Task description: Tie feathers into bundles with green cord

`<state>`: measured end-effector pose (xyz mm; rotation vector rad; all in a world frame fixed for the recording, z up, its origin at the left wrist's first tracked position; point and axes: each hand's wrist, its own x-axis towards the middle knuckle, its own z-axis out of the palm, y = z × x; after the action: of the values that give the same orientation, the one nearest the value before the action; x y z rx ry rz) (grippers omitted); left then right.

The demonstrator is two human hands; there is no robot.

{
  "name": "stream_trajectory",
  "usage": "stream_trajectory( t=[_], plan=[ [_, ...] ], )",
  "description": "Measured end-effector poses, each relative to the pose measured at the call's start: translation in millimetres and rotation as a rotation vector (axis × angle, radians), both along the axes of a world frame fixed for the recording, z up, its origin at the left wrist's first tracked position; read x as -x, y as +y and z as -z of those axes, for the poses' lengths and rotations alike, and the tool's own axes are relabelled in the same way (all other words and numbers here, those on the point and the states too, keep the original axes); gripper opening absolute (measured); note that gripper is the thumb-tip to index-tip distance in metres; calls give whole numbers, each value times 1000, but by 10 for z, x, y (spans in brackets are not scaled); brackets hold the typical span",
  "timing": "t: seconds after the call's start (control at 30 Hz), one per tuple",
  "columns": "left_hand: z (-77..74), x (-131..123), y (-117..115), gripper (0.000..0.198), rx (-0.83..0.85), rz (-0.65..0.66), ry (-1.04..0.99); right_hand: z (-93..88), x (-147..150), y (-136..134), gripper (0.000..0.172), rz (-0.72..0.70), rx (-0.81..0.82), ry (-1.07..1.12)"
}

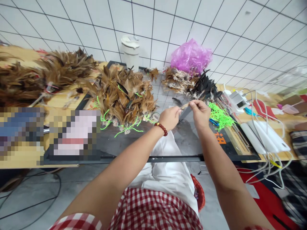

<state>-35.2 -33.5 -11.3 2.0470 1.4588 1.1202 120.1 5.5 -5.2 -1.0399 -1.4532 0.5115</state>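
Observation:
Over the dark glassy board, both my hands meet with fingertips pinched. Between them runs a thin tan piece that looks like the quill end of a feather. My left hand, with a red bead bracelet at the wrist, closes on its left end. A dark feather tip shows just beyond those fingers; whether it belongs to the same feather is unclear. My right hand grips the right end between thumb and fingers. Bright green ties lie in a heap right of it. Left of my hands sits a large pile of brown feathers, several tied with green.
Black feathers and pale-ended brown bundles lie behind my hands, below a purple plastic bag. A white lidded cup stands against the tiled wall. White power banks with tangled cables are at right; more feathers at left.

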Motion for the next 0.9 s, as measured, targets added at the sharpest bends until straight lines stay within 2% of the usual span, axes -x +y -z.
stream_trajectory(
  t=[0.17, 0.23, 0.3, 0.37, 0.43, 0.5, 0.57, 0.67, 0.9],
  plan=[
    [19, 2, 3, 22, -69, -59, -69, -22, -264, 168, 23, 167, -81, 146],
    [6, 11, 13, 22, -178, -104, -140, -39, -342, 186, 25, 232, -135, 112],
    [-20, 18, 18, 32, -310, -107, -185, -61, -340, 144, 23, 240, -187, -10],
    [-43, 15, 15, 40, -411, -57, -186, -86, -245, 46, 18, 154, -231, -167],
    [-49, 1, 4, 43, -457, 6, -169, -111, -92, -76, 14, -13, -244, -303],
    [-34, -20, -6, 45, -447, 61, -155, -133, 56, -185, 16, -169, -238, -381],
    [-7, -39, -11, 45, -395, 115, -160, -150, 150, -253, 19, -240, -233, -404],
    [25, -58, -6, 45, -312, 165, -210, -160, 173, -276, 20, -233, -224, -399],
    [23, -71, -2, 39, -210, 123, -235, -127, 110, -222, 17, -202, -247, -380]
  ],
)
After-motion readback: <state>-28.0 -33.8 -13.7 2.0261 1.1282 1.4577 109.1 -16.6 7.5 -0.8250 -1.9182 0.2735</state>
